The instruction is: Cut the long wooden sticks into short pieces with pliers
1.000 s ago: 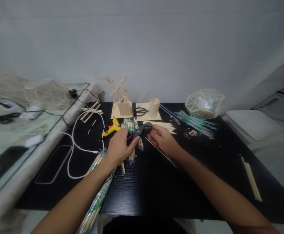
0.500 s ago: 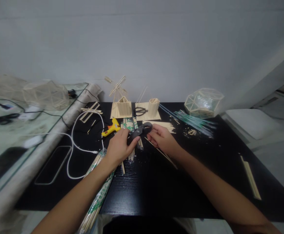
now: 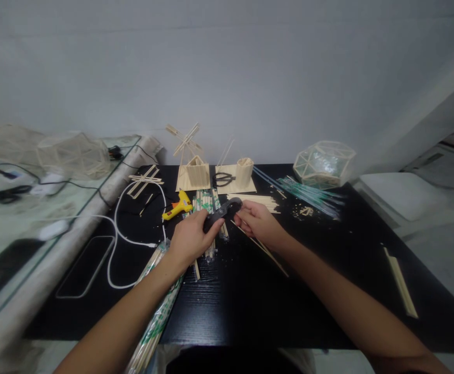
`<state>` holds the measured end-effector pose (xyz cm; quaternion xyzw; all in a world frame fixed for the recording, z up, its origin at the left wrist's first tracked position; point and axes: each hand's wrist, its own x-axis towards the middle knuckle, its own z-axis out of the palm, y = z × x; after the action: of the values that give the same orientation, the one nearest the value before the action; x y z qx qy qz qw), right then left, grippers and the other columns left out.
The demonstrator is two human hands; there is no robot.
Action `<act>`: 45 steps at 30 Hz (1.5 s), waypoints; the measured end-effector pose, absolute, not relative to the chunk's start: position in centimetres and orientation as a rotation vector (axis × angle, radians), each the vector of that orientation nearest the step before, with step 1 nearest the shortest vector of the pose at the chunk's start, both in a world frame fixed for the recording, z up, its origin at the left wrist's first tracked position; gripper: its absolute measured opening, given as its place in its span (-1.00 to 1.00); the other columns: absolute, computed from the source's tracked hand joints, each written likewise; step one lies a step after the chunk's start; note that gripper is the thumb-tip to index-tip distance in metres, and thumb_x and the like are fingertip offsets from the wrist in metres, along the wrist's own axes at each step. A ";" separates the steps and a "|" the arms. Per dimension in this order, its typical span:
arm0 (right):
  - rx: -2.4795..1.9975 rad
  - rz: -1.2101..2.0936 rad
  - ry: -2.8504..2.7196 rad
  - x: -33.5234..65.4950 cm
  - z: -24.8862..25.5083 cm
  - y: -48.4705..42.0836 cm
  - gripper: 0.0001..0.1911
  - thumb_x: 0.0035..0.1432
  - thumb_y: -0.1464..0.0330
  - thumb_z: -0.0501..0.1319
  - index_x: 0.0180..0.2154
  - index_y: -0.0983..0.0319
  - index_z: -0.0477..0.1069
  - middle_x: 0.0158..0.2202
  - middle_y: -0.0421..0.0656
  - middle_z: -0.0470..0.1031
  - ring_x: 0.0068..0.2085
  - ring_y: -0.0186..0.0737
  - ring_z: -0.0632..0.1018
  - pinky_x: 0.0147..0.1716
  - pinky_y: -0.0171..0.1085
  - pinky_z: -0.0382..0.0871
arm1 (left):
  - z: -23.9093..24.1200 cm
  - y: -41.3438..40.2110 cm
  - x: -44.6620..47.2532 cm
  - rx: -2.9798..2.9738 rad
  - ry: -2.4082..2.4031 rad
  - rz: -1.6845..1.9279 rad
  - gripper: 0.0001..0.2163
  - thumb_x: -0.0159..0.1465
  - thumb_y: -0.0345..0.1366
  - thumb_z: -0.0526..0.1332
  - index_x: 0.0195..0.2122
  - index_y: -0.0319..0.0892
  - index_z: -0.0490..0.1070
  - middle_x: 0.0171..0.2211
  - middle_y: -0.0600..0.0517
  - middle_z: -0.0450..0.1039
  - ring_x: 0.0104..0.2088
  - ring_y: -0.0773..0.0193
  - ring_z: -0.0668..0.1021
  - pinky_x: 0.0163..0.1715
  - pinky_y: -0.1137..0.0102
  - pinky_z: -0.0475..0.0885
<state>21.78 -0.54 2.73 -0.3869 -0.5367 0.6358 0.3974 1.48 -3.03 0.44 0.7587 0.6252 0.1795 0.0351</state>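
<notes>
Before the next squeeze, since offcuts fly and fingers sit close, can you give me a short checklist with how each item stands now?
1. Left hand grips cutter: ok.
2. Right hand holds stick: ok.
3. Stick seated between the blades: cannot tell, hidden by the fingers.
4. Right fingertips off the blades: not ok, they sit at the cutter head.
5. Glue gun apart from both hands: ok.
6. White cable off the cutting spot: ok.

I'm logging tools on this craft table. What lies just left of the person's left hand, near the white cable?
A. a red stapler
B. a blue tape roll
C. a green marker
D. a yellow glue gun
D: a yellow glue gun lies on the black table, just beyond the left hand and beside the white cable.
</notes>
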 end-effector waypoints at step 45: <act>-1.382 0.503 -2.195 25.4 4.1 1.3 -0.80 0.32 0.43 0.19 -0.31 0.27 0.59 -0.13 0.00 0.65 -0.05 -0.06 0.60 0.03 -0.15 0.36 | -1.4 -0.8 0.5 1.194 1.322 1.255 -0.66 0.11 -0.03 0.43 -0.39 -0.22 0.47 -0.61 0.13 0.37 -0.69 0.44 0.31 -0.68 0.49 0.19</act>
<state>25.41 1.31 4.12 -0.5069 -0.8050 0.1843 0.2471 0.47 -0.76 -1.41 0.4858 0.5377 0.5105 0.4629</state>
